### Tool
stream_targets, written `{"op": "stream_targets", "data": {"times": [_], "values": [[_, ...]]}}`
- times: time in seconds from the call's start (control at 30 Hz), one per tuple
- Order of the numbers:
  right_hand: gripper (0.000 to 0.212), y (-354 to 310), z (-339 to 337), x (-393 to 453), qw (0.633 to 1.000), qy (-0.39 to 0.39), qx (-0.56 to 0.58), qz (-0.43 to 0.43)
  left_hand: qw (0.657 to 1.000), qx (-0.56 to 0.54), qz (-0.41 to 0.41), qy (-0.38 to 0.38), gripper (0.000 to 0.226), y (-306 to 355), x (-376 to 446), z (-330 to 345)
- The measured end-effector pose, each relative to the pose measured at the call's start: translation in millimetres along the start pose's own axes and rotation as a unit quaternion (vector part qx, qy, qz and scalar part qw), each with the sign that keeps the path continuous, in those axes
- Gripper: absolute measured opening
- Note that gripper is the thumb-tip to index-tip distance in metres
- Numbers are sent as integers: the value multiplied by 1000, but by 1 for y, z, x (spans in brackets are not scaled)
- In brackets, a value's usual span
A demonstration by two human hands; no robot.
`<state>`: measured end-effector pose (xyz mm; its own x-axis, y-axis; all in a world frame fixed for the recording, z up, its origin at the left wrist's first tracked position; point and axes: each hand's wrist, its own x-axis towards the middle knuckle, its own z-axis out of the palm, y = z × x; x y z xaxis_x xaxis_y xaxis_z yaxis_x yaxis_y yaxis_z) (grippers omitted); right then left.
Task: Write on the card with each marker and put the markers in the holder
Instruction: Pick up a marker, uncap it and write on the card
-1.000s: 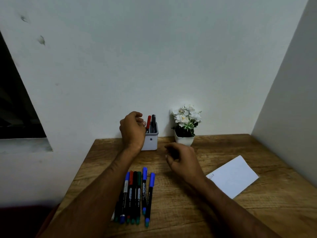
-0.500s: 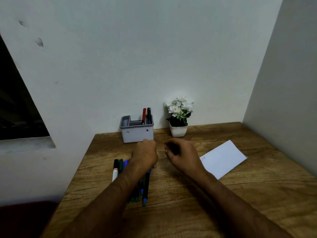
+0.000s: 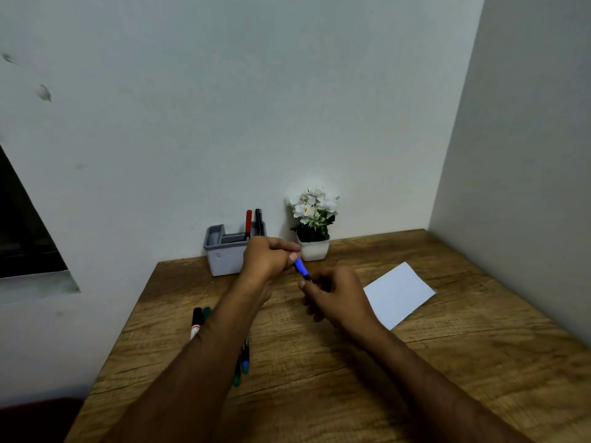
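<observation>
- Holding a blue marker [image 3: 301, 267] between both hands above the table [image 3: 447, 362], the person is working in front of the holder [image 3: 224, 254].
- The left hand [image 3: 267, 259] is curling its fingers round the blue cap end, and the right hand [image 3: 335, 297] is pinching the dark barrel end just below it.
- Judging by this two-handed grip, the step in hand is pulling the cap off so the marker can write; whether the cap is already loose is not clear.
- The card [image 3: 398, 294] is lying flat on the table to the right, just beside the right hand and not being touched.
- A red marker [image 3: 248, 222] and a black marker [image 3: 258, 220] are standing upright in the right-hand section of the holder, so at least two appear to be finished.
- More markers [image 3: 199, 321] are lying on the table under and beside the left forearm, partly hidden, so their number cannot be told.
- A potted plant [image 3: 313, 225] is sitting against the wall, just right of the holder.
- The next move probably calls for separating cap and barrel, then carrying the tip rightward onto the card, with the left hand keeping the cap for re-closing.
</observation>
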<state>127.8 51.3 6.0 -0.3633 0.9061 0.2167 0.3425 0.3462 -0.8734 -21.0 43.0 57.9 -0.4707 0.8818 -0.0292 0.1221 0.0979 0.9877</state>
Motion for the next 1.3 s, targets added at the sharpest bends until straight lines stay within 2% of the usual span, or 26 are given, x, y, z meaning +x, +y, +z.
{"op": "stream_targets", "data": {"times": [0.07,0.13,0.23,0.4,0.43,0.5,0.53,0.57,0.63,0.67,0.7,0.77,0.83,0.9,0.97,1.1,1.2,1.3], "values": [[17,1,-3,2,1000,13,-1,2,994,-90,-68,-11,11,-1,-3,9],[23,2,-5,4,1000,27,-15,6,981,-134,-136,-37,8,-1,-10,17],[31,3,-6,4,998,35,-41,13,967,-191,-166,-17,17,-1,-12,29],[35,-10,-15,13,997,40,-22,56,916,-340,-213,21,29,-4,-4,49],[36,-11,-21,13,996,41,-5,77,909,-358,-208,44,27,-2,-3,48],[35,-8,-33,7,992,24,36,119,889,-388,-198,141,23,1,11,35],[34,-5,-40,2,990,18,47,129,891,-376,-186,173,23,0,22,26],[33,-2,-47,-1,990,18,56,130,911,-331,-172,176,21,-1,31,22],[30,3,-58,-2,989,33,90,117,977,-132,-133,106,6,-8,36,28],[27,4,-63,-1,986,46,115,109,993,-7,-103,55,8,-13,34,38],[24,5,-66,1,983,58,141,103,991,121,-60,10,13,-20,32,48],[18,5,-70,2,976,73,184,91,945,324,41,-17,20,-34,29,63],[12,7,-74,0,969,83,221,75,905,415,95,0,27,-45,32,68],[26,13,-79,-4,965,88,240,57,895,433,110,14,31,-54,36,72],[25,18,-83,-5,962,91,254,42,896,428,122,17,31,-58,36,76],[27,26,-89,-2,933,98,343,51,905,392,163,27,24,-57,28,78],[23,33,-91,-1,929,107,354,22,910,330,247,42,12,-54,15,79],[18,39,-92,-2,934,142,327,15,903,280,324,9,21,-47,-10,82]]}}
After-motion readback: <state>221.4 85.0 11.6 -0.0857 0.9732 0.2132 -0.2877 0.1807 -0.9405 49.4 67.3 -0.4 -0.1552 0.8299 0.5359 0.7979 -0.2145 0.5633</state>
